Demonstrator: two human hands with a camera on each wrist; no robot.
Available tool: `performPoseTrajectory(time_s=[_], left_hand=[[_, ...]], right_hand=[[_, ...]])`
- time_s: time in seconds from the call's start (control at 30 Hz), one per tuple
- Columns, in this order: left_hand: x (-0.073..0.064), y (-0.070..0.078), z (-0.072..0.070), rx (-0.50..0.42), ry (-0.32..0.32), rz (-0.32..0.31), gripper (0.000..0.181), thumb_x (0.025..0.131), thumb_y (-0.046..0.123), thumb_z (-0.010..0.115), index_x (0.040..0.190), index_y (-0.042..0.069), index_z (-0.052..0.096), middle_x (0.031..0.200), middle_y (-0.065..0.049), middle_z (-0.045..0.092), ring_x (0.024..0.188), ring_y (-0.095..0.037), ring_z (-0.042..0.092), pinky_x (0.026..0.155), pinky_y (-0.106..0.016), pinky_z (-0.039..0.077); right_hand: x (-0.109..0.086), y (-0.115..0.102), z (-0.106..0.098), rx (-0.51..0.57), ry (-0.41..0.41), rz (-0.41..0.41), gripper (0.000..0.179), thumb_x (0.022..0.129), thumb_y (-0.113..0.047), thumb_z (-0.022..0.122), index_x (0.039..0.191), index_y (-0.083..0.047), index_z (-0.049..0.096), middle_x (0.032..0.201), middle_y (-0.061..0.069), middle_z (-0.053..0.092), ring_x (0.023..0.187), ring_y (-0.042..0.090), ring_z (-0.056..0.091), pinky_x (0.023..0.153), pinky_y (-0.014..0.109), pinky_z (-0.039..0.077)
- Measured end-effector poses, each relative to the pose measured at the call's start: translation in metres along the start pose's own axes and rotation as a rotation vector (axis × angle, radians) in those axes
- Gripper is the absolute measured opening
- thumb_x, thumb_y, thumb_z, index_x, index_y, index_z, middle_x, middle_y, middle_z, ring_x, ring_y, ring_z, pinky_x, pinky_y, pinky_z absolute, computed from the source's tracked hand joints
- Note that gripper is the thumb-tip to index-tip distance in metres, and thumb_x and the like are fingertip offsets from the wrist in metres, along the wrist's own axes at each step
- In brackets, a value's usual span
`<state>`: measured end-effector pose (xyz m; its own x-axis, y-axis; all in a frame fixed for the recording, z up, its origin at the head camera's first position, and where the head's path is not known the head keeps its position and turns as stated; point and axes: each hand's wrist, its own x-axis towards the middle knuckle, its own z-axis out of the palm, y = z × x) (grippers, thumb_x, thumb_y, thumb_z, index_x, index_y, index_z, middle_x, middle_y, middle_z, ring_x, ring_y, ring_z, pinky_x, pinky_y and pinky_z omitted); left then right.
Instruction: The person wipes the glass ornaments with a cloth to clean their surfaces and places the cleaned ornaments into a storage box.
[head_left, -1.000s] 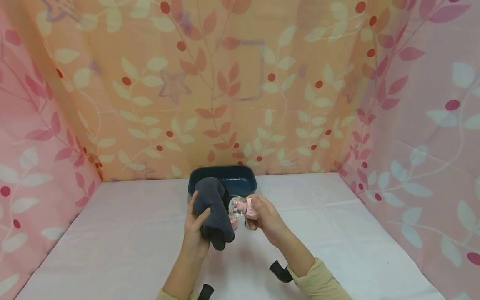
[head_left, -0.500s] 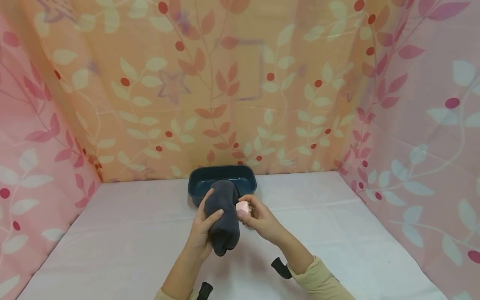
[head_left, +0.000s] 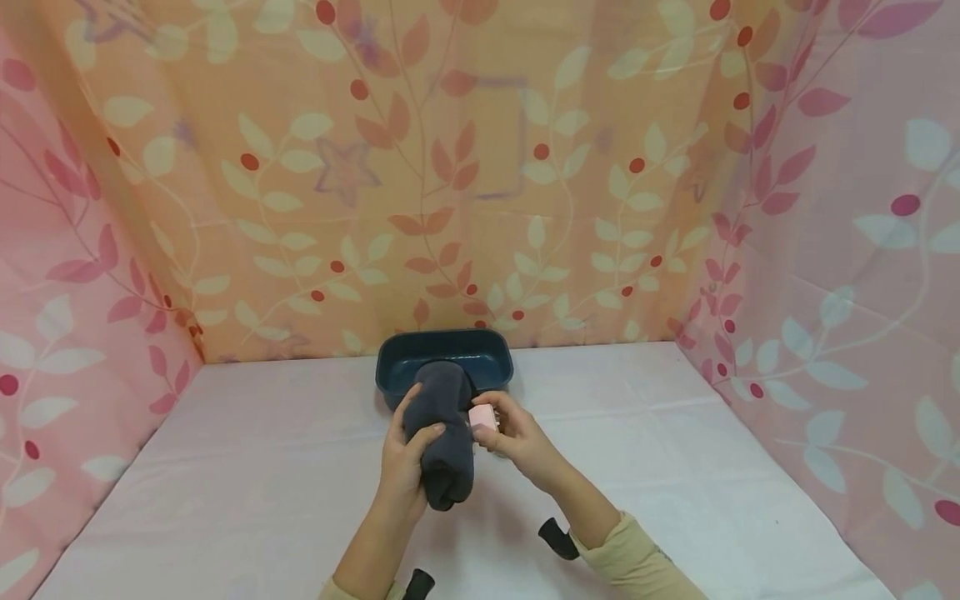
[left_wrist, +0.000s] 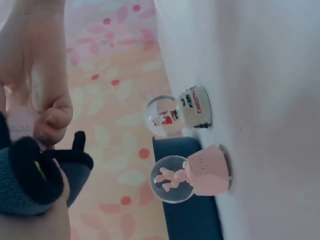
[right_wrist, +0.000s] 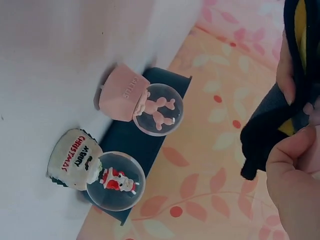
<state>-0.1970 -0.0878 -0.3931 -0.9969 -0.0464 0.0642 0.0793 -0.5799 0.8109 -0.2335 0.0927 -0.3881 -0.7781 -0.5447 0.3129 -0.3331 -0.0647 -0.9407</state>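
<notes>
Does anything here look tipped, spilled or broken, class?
Nothing stands out. The Christmas globe and standing pink globe are upright near the tub; the left hand grips the dark cloth; no spill or damage shows.

Head view looks forward, down; nearer, sideways wrist views share the tray.

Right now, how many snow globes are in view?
3: the pink CACTUS snow globe and the MERRY CHRISTMAS snow globe stand on the table; a third, pink-based snow globe is held in the right hand, its dome unclear. The dark gray cloth may hide more.
</notes>
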Motion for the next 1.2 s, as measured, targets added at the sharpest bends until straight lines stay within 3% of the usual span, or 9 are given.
performPoseTrajectory(time_s=[0.17,0.3,0.4,0.6,0.77,0.87,1.0,1.1,1.2], left_hand=[[0.004,0.000,-0.002,-0.070,0.074,-0.007,0.064,0.088,-0.009,0.048,0.146,0.012,0.032,0.141,-0.013,0.034,0.096,-0.017,0.060,0.076,-0.025,0.053],[0.005,0.002,-0.007,-0.103,0.084,0.006,0.062,0.086,-0.013,0.047,0.142,0.012,0.035,0.137,-0.009,0.036,0.096,-0.016,0.059,0.072,-0.023,0.053],[0.004,0.007,-0.010,-0.105,0.056,0.015,0.062,0.087,-0.011,0.049,0.141,0.016,0.036,0.137,-0.008,0.034,0.099,-0.018,0.056,0.072,-0.023,0.052],[-0.001,0.016,-0.012,-0.091,-0.047,-0.003,0.067,0.088,-0.008,0.050,0.145,0.022,0.032,0.145,-0.012,0.025,0.113,-0.023,0.051,0.091,-0.028,0.048],[-0.001,0.015,-0.005,-0.066,-0.137,-0.082,0.072,0.089,-0.004,0.053,0.151,0.018,0.025,0.148,-0.016,0.023,0.114,-0.025,0.050,0.089,-0.029,0.049],[-0.001,0.011,-0.003,-0.035,-0.161,-0.099,0.072,0.089,0.000,0.054,0.152,0.017,0.022,0.147,-0.018,0.024,0.112,-0.025,0.051,0.086,-0.030,0.050],[-0.002,0.005,0.002,-0.057,-0.109,-0.058,0.071,0.088,-0.003,0.053,0.150,0.015,0.024,0.143,-0.015,0.028,0.108,-0.022,0.052,0.083,-0.028,0.050],[-0.001,0.000,0.007,-0.106,-0.022,0.003,0.069,0.087,-0.008,0.052,0.148,0.015,0.029,0.142,-0.012,0.031,0.106,-0.021,0.054,0.080,-0.027,0.051],[-0.001,-0.003,0.011,-0.157,0.050,0.055,0.066,0.088,-0.010,0.051,0.146,0.015,0.032,0.142,-0.010,0.032,0.108,-0.022,0.053,0.081,-0.027,0.052]], right_hand=[[-0.001,0.002,-0.002,0.066,0.046,0.032,0.041,0.097,-0.014,0.056,0.129,0.007,0.040,0.104,0.007,0.049,0.082,0.017,0.051,0.071,0.026,0.046],[-0.002,0.001,-0.003,0.167,0.057,0.067,0.040,0.099,-0.012,0.049,0.130,0.008,0.034,0.106,0.007,0.049,0.083,0.017,0.051,0.073,0.026,0.046],[-0.004,0.000,-0.005,0.186,0.063,0.081,0.041,0.100,-0.013,0.045,0.133,0.008,0.033,0.106,0.007,0.050,0.082,0.017,0.051,0.073,0.026,0.045],[-0.005,-0.004,-0.010,0.123,0.085,0.098,0.040,0.099,-0.012,0.047,0.134,0.004,0.036,0.107,0.008,0.050,0.081,0.018,0.050,0.071,0.026,0.045],[-0.003,-0.007,-0.010,0.062,-0.025,0.057,0.047,0.098,-0.016,0.057,0.134,0.006,0.037,0.110,0.010,0.048,0.088,0.019,0.053,0.075,0.025,0.048],[-0.003,-0.008,-0.010,0.041,-0.096,0.011,0.046,0.097,-0.014,0.058,0.133,0.007,0.038,0.112,0.013,0.048,0.093,0.021,0.055,0.080,0.026,0.051],[-0.002,-0.005,-0.010,0.057,-0.087,0.029,0.056,0.096,-0.012,0.060,0.140,0.008,0.030,0.126,0.024,0.043,0.101,0.020,0.055,0.088,0.028,0.050],[0.000,0.000,-0.006,0.108,0.015,0.088,0.064,0.096,-0.012,0.061,0.145,0.006,0.024,0.134,0.025,0.041,0.101,0.016,0.056,0.087,0.026,0.050],[0.003,0.004,0.002,0.138,0.126,0.147,0.063,0.095,-0.011,0.062,0.144,0.006,0.027,0.123,0.016,0.053,0.093,0.014,0.056,0.082,0.025,0.050]])
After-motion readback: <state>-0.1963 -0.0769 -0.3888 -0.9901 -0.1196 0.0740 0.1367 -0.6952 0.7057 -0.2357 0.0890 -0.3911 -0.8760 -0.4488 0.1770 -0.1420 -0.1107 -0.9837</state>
